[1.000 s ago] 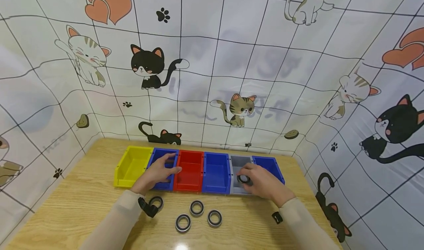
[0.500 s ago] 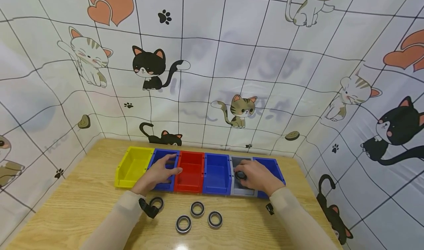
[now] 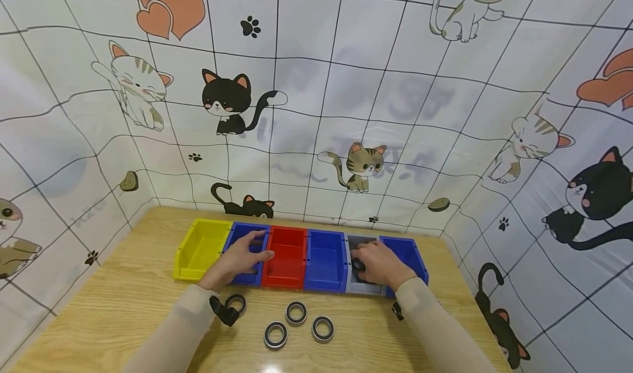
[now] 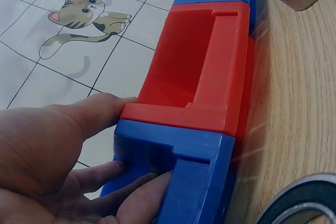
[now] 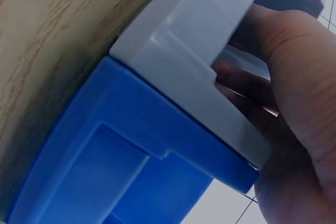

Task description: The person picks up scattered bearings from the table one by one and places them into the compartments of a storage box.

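Observation:
My left hand rests over the second bin from the left, a blue bin. Its fingers reach down inside, and the thumb lies at the edge of the red bin beside it. My right hand is down in the grey bin, its fingers curled at a dark ball bearing. In the right wrist view the grey wall and the fingers hide that bearing. Several more ball bearings lie on the table in front of the bins, among them one at the right and one near the left wrist.
Besides these bins, the row has a yellow bin at the left end, a blue bin in the middle and another blue bin at the right end. A cat-print curtain hangs behind the wooden table.
My right hand has moved a little left and deeper into the grey bin with the ball bearing, which is now mostly covered by the fingers. The left hand has stayed in place.

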`<state>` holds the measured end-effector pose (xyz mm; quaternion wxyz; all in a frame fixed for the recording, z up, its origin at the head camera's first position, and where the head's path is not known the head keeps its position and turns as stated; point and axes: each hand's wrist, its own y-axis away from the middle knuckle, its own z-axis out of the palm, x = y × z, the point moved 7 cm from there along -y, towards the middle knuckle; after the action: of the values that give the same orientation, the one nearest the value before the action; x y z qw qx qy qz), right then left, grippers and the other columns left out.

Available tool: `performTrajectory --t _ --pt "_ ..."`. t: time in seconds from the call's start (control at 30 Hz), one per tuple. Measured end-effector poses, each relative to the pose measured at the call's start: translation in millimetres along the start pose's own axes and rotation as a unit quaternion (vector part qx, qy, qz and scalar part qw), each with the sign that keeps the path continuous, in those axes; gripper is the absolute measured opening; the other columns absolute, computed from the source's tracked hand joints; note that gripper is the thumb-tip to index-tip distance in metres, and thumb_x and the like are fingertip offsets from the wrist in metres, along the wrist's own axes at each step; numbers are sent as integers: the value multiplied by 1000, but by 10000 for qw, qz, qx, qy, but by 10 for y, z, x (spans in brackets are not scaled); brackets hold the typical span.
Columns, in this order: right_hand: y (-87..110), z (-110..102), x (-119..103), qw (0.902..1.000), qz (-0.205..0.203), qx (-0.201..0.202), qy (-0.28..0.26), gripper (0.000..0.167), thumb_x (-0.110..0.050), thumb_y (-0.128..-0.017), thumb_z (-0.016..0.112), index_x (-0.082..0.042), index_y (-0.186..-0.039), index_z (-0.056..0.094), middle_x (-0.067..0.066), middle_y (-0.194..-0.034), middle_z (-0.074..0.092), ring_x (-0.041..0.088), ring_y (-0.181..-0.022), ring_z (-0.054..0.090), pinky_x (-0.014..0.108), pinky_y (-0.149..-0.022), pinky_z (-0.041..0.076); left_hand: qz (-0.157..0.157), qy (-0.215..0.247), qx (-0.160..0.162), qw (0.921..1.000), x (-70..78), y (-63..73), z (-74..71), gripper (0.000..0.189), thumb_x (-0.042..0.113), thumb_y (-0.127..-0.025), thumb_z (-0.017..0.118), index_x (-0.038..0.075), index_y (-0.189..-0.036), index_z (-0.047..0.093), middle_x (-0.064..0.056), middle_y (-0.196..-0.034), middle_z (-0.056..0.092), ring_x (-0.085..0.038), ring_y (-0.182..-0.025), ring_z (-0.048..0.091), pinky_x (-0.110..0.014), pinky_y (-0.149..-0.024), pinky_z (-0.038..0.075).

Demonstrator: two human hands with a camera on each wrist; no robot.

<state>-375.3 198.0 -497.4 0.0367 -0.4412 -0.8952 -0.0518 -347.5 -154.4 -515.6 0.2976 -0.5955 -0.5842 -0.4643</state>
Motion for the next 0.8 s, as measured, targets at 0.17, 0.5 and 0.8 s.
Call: performTrajectory --t 0.17,0.5,0.8 --pt "35 -45 -6 9999 10 61 -86 46 -24 -97 98 -10 -138 83 12 -129 83 32 -117 81 63 -120 60 -4 -11 -10 10000 5 -3 9 86 30 -110 83 11 -181 39 -35 -174 51 -55 -142 72 -64 -105 69" --pt "201 -253 -67 9983 -47 446 -373 43 -19 -101 93 -11 -141 82 11 -129 81 29 -105 81 50 -96 71 -22 -46 -25 10000 -15 -14 8 87 32 -110 83 11 -181 38 -35 -175 50 -55 -143 72 -64 -105 70" --pt "567 -423 -213 9899 4 1198 -758 50 -18 -101 93 -12 -148 79 8 -132 76 17 -103 75 34 -82 69 102 17 -90 9999 11 -6 5 88 32 -110 83 9 -182 36 -36 -175 49 -55 -142 72 -65 -105 69"
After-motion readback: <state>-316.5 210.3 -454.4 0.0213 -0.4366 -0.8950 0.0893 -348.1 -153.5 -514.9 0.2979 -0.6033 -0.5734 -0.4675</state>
